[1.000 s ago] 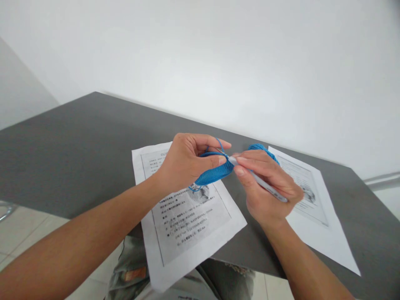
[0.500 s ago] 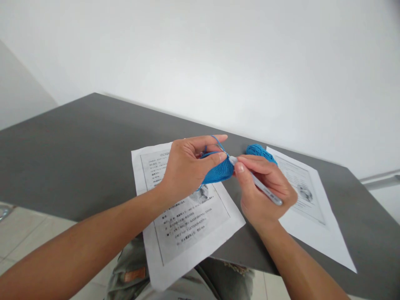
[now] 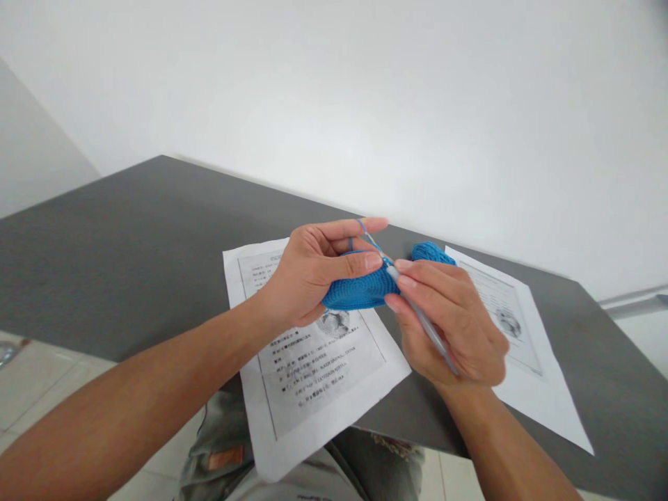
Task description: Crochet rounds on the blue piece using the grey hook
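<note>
Between my hands is a blue crocheted piece (image 3: 360, 289), worked in close rounds. My left hand (image 3: 323, 264) pinches its upper edge under the thumb, and a strand of blue yarn (image 3: 371, 240) loops over the stretched index finger. In my right hand (image 3: 449, 313) a crochet hook (image 3: 428, 332) with a pale grey handle is held like a pen. The hook's tip meets the edge of the piece just beyond my left thumb; the exact stitch is too small to make out.
Under my hands a printed sheet (image 3: 334, 390) overhangs the front edge of the dark grey table (image 3: 172, 250). A second printed sheet (image 3: 543, 403) lies to the right. Beside it, behind my right hand, sits a bundle of blue yarn (image 3: 432, 252). A white wall (image 3: 334, 104) rises behind the table.
My right hand has rolled over, and the hook's handle now slants more steeply downward. More of the crocheted piece shows below my left thumb. My left index finger reaches slightly farther right.
</note>
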`<state>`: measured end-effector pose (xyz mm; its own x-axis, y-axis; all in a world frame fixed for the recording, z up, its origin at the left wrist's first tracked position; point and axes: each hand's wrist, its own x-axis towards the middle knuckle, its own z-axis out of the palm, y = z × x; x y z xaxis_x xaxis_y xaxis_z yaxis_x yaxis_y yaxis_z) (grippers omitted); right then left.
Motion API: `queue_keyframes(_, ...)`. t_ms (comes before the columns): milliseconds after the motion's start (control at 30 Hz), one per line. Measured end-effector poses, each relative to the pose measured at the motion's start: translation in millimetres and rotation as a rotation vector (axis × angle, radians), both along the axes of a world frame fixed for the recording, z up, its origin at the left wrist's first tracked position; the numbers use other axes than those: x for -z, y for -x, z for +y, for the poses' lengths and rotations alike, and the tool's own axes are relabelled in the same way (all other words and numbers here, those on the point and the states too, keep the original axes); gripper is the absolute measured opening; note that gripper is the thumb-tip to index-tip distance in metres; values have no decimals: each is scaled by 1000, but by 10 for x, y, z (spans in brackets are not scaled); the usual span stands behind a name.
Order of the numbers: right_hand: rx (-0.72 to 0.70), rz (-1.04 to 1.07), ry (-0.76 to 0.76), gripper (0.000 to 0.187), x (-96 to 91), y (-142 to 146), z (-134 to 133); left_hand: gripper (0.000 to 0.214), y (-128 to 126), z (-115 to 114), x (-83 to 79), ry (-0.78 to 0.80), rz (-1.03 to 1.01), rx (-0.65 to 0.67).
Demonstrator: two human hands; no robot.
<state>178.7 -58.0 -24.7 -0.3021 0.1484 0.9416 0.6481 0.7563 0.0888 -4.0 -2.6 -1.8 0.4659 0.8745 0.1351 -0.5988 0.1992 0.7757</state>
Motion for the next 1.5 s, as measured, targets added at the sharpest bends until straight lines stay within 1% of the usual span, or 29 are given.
queue_keyframes(100, -43, 24, 52, 56, -33, -61, 27, 45, 29, 12, -30, -1, 36, 2)
queue_keyframes(200, -88, 58, 118, 56, -61, -91, 20, 43, 56, 36, -53, 6, 66, 6)
queue_keyframes(400, -155, 125, 189, 52, -107, -119, 7, 48, 131, 120, -79, 19, 139, 60)
queue_keyframes(533, -192, 127, 219, 53, -122, -161, 6, 40, 178, 169, -87, 22, 188, 90)
queue_keyframes(633, -171, 109, 232, 56, -128, -208, -1, 39, 192, 189, -81, 20, 233, 105)
queue_keyframes(800, -130, 75, 228, 57, -140, -292, -18, 39, 201, 215, -58, 14, 292, 94)
queue_keyframes(967, -141, 3, 245, 63, -166, -357, -36, 33, 220, 255, -44, -61, 330, 113)
queue_keyframes(1067, -141, -33, 272, 62, -185, -378, -55, 27, 222, 275, -42, -124, 356, 94)
queue_keyframes(1233, -172, 32, 322, 56, -195, -360, -82, 19, 229, 289, -38, -168, 382, 93)
queue_keyframes(1400, -145, 155, 383, 47, -189, -316, -79, 16, 234, 284, -35, -169, 387, 107)
queue_keyframes(1500, -179, 125, 378, 48, -199, -322, -71, 14, 231, 281, -40, -171, 392, 99)
